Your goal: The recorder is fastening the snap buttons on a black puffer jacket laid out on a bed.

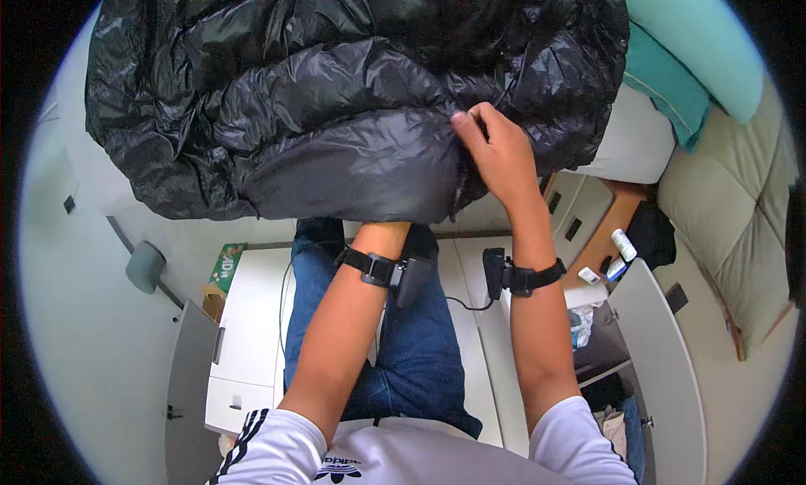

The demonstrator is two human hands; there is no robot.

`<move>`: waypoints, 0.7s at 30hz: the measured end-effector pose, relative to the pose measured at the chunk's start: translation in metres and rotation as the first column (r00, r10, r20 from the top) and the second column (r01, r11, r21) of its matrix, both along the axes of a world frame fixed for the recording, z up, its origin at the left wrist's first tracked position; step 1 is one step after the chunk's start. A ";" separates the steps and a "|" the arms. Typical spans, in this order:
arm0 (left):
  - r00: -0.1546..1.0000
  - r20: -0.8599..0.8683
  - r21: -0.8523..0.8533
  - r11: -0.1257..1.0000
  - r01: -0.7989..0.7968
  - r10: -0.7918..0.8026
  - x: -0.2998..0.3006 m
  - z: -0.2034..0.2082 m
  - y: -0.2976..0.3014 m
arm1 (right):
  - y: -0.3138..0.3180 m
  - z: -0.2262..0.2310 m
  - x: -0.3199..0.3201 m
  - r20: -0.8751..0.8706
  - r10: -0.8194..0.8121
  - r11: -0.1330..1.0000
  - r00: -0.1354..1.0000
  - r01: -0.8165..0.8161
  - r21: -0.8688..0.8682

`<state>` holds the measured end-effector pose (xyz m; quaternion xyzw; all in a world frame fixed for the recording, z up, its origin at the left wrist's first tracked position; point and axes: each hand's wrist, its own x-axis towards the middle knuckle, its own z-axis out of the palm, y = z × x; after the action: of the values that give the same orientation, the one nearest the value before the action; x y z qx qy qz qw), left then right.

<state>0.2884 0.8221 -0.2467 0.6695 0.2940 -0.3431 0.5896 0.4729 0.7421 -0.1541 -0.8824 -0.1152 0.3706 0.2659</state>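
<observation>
Remotely, I see the black quilted item point(353, 162) at twelve o'clock; my right hand point(504, 153), at one, seemingly pinches it. My left hand is hidden, state untellable. I'd tension both sides gently.

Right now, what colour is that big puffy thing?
The puffy thing is mostly glossy black; it shows best in the head view.

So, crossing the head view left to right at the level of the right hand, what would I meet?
Pale wall → black quilted fabric → right hand → more black quilted fabric → white bedding → teal pillow → beige padded panel.
</observation>
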 end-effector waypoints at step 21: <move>0.708 0.545 0.701 0.707 -0.091 -0.449 0.112 0.002 0.118 | 0.024 -0.077 0.003 0.555 0.123 0.983 0.823 -0.025 -0.182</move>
<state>0.4003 0.9400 -0.2452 0.9415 0.0881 0.0007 0.3254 0.4763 0.7663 -0.2314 -0.9663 -0.1914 0.1121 0.1310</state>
